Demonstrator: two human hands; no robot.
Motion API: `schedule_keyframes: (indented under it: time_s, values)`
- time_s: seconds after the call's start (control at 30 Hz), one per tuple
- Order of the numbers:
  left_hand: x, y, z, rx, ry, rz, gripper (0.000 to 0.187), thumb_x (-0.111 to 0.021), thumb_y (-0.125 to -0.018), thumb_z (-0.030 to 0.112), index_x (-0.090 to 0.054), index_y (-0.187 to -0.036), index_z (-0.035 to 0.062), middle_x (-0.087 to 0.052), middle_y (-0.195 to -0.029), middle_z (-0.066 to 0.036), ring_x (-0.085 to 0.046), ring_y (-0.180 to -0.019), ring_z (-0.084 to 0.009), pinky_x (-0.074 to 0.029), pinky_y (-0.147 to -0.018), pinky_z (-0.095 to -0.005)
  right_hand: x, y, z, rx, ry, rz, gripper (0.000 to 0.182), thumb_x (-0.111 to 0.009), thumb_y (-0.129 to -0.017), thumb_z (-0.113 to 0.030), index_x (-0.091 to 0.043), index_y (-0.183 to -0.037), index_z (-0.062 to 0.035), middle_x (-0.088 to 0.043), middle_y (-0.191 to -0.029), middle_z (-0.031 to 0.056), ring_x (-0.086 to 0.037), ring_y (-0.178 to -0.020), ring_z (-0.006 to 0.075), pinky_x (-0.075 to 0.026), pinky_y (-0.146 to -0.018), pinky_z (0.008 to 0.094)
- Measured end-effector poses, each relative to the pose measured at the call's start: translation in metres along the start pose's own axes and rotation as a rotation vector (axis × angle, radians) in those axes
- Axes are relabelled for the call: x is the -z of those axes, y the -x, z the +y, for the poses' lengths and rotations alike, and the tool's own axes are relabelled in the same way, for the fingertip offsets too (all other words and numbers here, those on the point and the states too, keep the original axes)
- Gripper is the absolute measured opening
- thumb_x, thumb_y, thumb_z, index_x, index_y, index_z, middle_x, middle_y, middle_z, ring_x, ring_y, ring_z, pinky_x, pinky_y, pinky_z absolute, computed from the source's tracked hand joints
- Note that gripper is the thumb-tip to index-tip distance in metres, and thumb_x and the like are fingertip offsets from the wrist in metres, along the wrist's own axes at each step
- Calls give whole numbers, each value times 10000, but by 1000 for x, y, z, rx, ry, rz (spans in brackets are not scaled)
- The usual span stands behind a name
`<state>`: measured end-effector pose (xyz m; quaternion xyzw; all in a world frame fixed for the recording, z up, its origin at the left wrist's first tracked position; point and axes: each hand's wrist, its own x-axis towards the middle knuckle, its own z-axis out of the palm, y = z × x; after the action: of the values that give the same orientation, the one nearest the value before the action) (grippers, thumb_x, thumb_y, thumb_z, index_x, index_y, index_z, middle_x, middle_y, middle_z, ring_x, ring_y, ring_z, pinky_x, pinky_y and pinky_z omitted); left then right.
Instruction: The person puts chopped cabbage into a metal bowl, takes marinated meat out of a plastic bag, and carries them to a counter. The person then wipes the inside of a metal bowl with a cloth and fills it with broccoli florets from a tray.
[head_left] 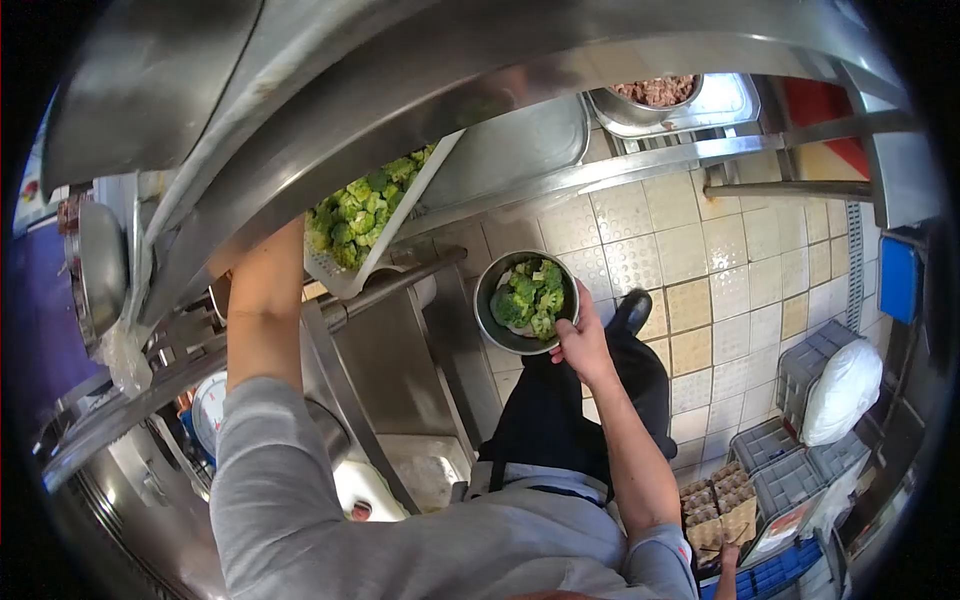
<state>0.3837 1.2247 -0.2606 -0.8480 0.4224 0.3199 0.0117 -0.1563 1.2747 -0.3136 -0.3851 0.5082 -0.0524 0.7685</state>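
Observation:
A round metal bowl point(481, 318) with broccoli florets point(530, 296) in its bottom is in my right hand point(584, 345). My fingers grip the bowl's right rim, with the thumb over the edge, and it hangs above the floor in front of my legs. My left arm reaches up beneath a steel shelf point(420, 75), which hides the left hand and its fingers. Just right of that forearm, a white perforated tray point(405, 215) full of broccoli pieces point(358, 215) sits tilted in view, partly covered by the shelf.
A bowl of chopped meat point(650, 112) stands on a metal tray point(735, 100) at the back. Below the broccoli tray is a steel sink point(385, 360). Grey crates point(790, 480), a white bag point(843, 392) and egg trays point(720, 505) stand at right, near another person's hand point(728, 556).

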Motion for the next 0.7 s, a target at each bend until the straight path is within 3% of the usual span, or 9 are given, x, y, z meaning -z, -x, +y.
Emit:
schedule_keyframes:
  time_s: [0.23, 0.33, 0.4, 0.53, 0.7]
  values:
    - [-4, 26, -40, 80, 2, -42, 695, -670, -955, 386, -390, -1560, 189, -411, -1583, -167, -430, -1432, -330, -357, -1170, -448, 15, 23, -11, -22, -47, 38, 753, -434, -891, 64, -226, -1596, -101, -626, -1153, 153, -598, -566, 124, -524, -445, 252]
    - [-34, 12, -14, 10, 23, -21, 682, -675, -957, 365, -395, -1556, 197, -422, -1579, -159, -443, -1424, -325, -366, -1165, -445, 21, 24, -10, -19, -106, 38, 731, -432, -885, 67, -266, -1577, -102, -629, -1123, 148, -599, -557, 127, -523, -436, 246]
    - [-69, -4, 14, -62, 21, 12, 675, -678, -958, 350, -399, -1554, 202, -429, -1575, -153, -452, -1419, -321, -373, -1162, -443, 29, 22, -4, -38, -82, 7, 767, -444, -891, 60, -227, -1596, -151, -642, -1154, 176, -630, -598, 145, -540, -454, 256]
    - [-92, -7, 84, -213, -282, 218, 496, -652, -971, 343, -526, -1436, 226, -543, -1424, -149, -552, -1290, -316, -452, -1056, -446, 30, 27, -11, 10, -66, 54, 764, -436, -883, 68, -243, -1589, -150, -642, -1165, 176, -622, -582, 149, -535, -447, 255]
    - [-101, 4, 92, -241, -388, 330, 346, -626, -984, 335, -652, -1318, 249, -658, -1272, -144, -651, -1160, -311, -531, -950, -448, 33, 27, -17, 34, -112, 70, 735, -427, -889, 64, -251, -1580, -119, -639, -1046, 148, -598, -548, 123, -524, -436, 249]
